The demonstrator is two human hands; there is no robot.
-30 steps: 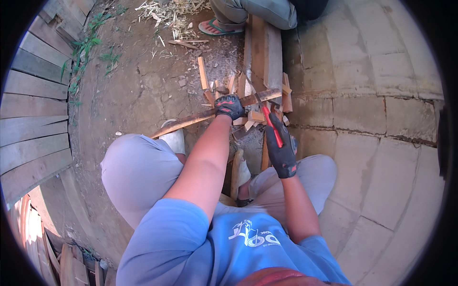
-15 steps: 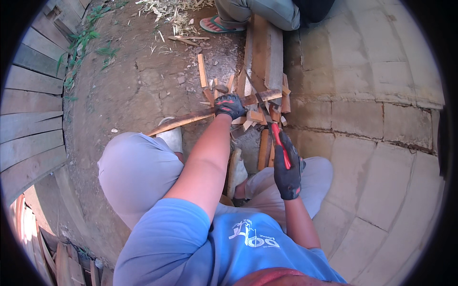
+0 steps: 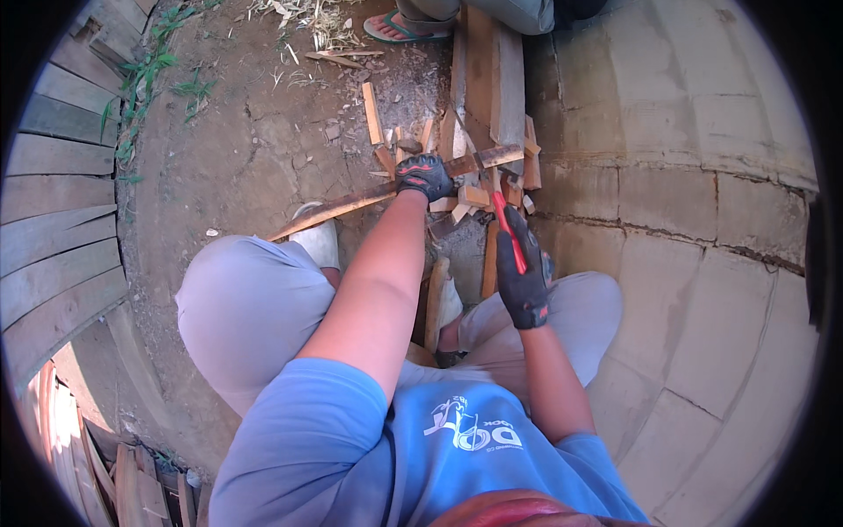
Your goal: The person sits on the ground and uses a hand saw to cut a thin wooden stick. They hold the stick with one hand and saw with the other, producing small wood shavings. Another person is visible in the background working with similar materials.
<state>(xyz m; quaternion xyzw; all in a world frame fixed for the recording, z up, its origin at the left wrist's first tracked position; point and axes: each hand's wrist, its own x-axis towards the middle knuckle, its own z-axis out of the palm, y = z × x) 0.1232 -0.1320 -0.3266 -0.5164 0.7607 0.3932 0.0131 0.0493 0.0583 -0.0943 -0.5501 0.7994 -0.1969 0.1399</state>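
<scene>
Gloved in black and red, my left hand is closed over a long wooden strip and presses it down among the offcuts. The strip slants from beside my left foot up to the right. My right hand, in a matching glove, is wrapped round the red handle of a handsaw. The saw's thin blade crosses the strip near its right end, to the right of my left hand. Short wood offcuts lie loosely under and around the strip.
A long plank runs away from the pile. Beyond it crouches another person, whose sandalled foot shows. A block wall stands close on the right, and a board fence on the left. Wood shavings litter the far dirt.
My right hand has moved forward, away from my body, carrying the saw along the cut line. The strip's right end sits slightly higher in view; my left hand stays on it.
</scene>
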